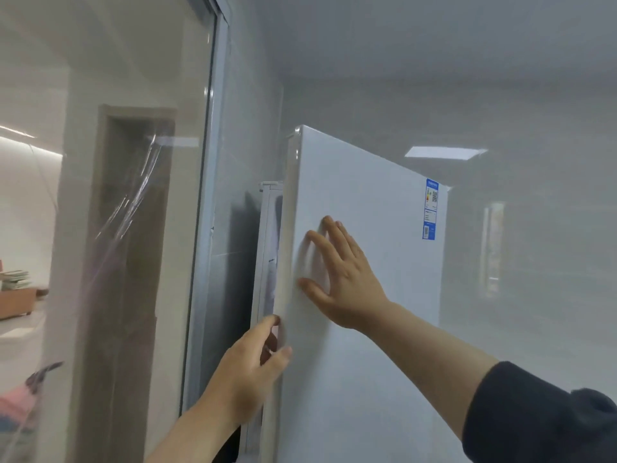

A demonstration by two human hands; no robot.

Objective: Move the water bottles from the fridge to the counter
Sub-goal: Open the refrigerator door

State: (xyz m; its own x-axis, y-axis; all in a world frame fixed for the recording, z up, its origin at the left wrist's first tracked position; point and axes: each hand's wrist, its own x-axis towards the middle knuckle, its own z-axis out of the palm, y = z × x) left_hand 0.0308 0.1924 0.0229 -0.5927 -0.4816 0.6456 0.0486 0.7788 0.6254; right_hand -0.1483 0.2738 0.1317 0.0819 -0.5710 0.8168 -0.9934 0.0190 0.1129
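A tall white fridge door [367, 329] fills the middle of the head view, slightly ajar, with a narrow gap at its left edge where the cabinet [267, 248] shows. My left hand [253, 369] curls its fingers around that left edge of the door. My right hand [340, 275] lies flat on the door's front, fingers spread. A blue energy label [431, 213] sticks to the door's upper right. No water bottles and no counter are in view; the fridge's inside is hidden.
A glass partition with a grey metal frame [207, 228] stands close on the left of the fridge. A glossy grey wall [534, 245] runs behind and to the right. Beyond the glass are a doorway and a low wooden piece with books [15, 289].
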